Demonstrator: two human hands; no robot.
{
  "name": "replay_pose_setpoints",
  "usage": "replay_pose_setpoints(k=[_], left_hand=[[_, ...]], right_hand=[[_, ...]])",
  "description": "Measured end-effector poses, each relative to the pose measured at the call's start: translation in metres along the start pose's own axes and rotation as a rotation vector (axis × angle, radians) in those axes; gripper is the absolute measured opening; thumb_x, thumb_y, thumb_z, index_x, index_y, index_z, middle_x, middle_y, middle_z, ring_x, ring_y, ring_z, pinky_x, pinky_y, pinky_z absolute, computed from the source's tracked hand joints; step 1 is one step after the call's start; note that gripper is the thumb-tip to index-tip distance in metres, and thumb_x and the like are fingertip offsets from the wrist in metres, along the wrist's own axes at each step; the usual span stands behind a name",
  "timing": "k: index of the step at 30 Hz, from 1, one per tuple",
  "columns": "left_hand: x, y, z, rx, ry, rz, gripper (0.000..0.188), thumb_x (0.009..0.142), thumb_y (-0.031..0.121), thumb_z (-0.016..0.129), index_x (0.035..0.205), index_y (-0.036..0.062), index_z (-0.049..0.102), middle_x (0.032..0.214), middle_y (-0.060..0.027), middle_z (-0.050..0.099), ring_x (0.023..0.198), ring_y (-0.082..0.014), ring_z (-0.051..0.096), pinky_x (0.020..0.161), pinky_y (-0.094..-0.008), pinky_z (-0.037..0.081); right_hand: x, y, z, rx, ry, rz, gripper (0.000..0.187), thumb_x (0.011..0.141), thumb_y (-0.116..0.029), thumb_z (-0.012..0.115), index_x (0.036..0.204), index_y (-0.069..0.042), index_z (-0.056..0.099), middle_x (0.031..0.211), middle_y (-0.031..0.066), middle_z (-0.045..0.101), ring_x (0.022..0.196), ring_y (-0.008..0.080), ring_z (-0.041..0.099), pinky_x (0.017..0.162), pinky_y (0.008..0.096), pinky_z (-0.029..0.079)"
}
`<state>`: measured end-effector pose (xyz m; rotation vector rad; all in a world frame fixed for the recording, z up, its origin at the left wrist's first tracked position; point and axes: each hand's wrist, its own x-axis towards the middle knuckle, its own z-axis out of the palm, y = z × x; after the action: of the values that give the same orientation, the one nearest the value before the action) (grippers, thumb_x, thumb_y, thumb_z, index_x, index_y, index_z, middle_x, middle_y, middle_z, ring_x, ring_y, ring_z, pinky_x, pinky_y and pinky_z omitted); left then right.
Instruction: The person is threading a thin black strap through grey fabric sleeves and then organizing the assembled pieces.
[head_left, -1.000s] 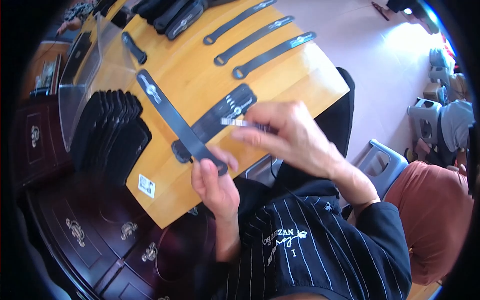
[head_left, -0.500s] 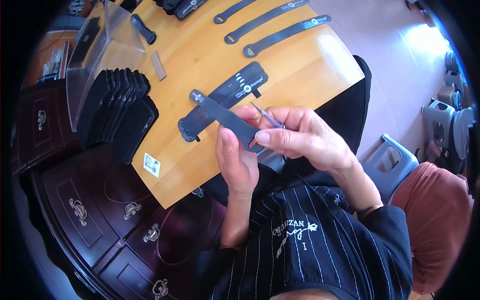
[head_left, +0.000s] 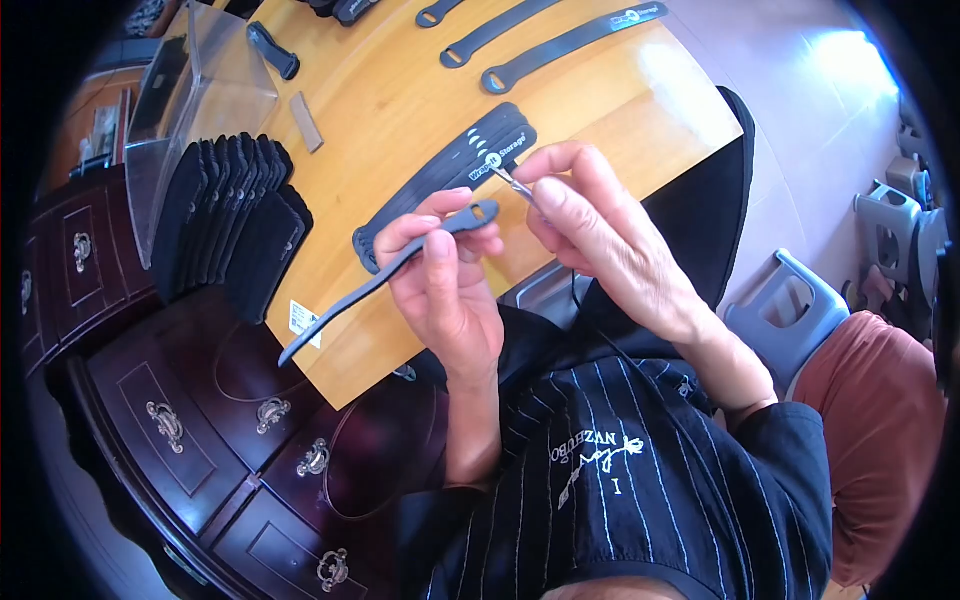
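Note:
My left hand (head_left: 445,290) pinches a dark grey strap (head_left: 375,287) between thumb and fingers. The strap's end with the oval slot (head_left: 481,212) points toward my right hand, and its tail hangs down to the left past the table's edge. In my closed right hand (head_left: 610,235) is a small pointed metal tool (head_left: 516,184), perhaps scissors, its tips toward the upper left; the fingers hide its handle. The tool and strap are apart. Behind my hands, a stack of similar straps (head_left: 455,170) lies on the wooden table (head_left: 610,140).
More straps (head_left: 575,50) are laid out at the table's far side. A row of black strap bundles (head_left: 225,220) stands at the left by a clear plastic panel (head_left: 190,90). Dark drawers (head_left: 190,400) are below left. A grey stool (head_left: 785,310) is at the right.
The strap has been turned: its slotted end now points up and right, its tail down and left. My right hand has moved off the strap, still holding the tool.

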<state>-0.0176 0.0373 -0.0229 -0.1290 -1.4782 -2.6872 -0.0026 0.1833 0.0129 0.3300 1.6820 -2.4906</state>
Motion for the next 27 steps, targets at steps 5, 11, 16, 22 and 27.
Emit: replay_pose_setpoints(k=[5,11,16,22,27], left_hand=[[0.005,-0.002,-0.006,0.113,0.037,0.019,0.018,0.097,0.003,0.05,0.115,0.0008,0.049,0.116,-0.0212,0.058,0.093,-0.0211,0.066,0.081,-0.031,0.055],[0.004,-0.006,-0.011,0.201,0.034,0.046,0.02,0.094,-0.005,0.053,0.113,-0.0016,0.053,0.115,-0.0196,0.059,0.096,-0.0226,0.065,0.083,-0.0315,0.055],[0.004,-0.007,-0.013,0.256,0.023,0.095,0.017,0.093,-0.005,0.054,0.11,-0.0026,0.055,0.113,-0.0194,0.059,0.096,-0.0245,0.065,0.083,-0.0315,0.055],[0.003,-0.007,-0.017,0.322,0.011,0.155,0.015,0.092,-0.005,0.056,0.107,-0.0028,0.055,0.111,-0.0201,0.06,0.095,-0.0246,0.065,0.082,-0.0323,0.057],[0.004,-0.009,-0.018,0.482,-0.021,0.287,0.017,0.09,-0.005,0.06,0.106,-0.0019,0.056,0.108,-0.0211,0.062,0.095,-0.0258,0.066,0.081,-0.0334,0.058]], right_hand=[[-0.001,0.001,-0.008,-0.466,-0.145,-0.21,0.019,0.096,-0.017,0.059,0.105,0.0,0.06,0.084,0.0056,0.061,0.075,0.0115,0.058,0.066,0.0242,0.046],[0.003,0.003,-0.007,-0.669,-0.149,-0.351,0.017,0.092,-0.013,0.063,0.102,0.0,0.066,0.083,0.0106,0.065,0.074,0.0188,0.065,0.064,0.0281,0.05],[0.005,0.004,-0.003,-0.683,-0.153,-0.328,0.019,0.092,-0.013,0.063,0.106,0.0,0.067,0.082,0.0108,0.065,0.074,0.0195,0.065,0.065,0.0282,0.05],[0.007,0.009,-0.001,-0.668,-0.129,-0.391,0.02,0.091,-0.018,0.062,0.102,-0.003,0.068,0.081,0.0151,0.066,0.071,0.0293,0.067,0.063,0.0344,0.052],[0.007,0.008,-0.004,-0.658,-0.144,-0.356,0.021,0.092,-0.018,0.061,0.104,-0.002,0.068,0.08,0.0164,0.066,0.07,0.0287,0.066,0.063,0.0339,0.052]])
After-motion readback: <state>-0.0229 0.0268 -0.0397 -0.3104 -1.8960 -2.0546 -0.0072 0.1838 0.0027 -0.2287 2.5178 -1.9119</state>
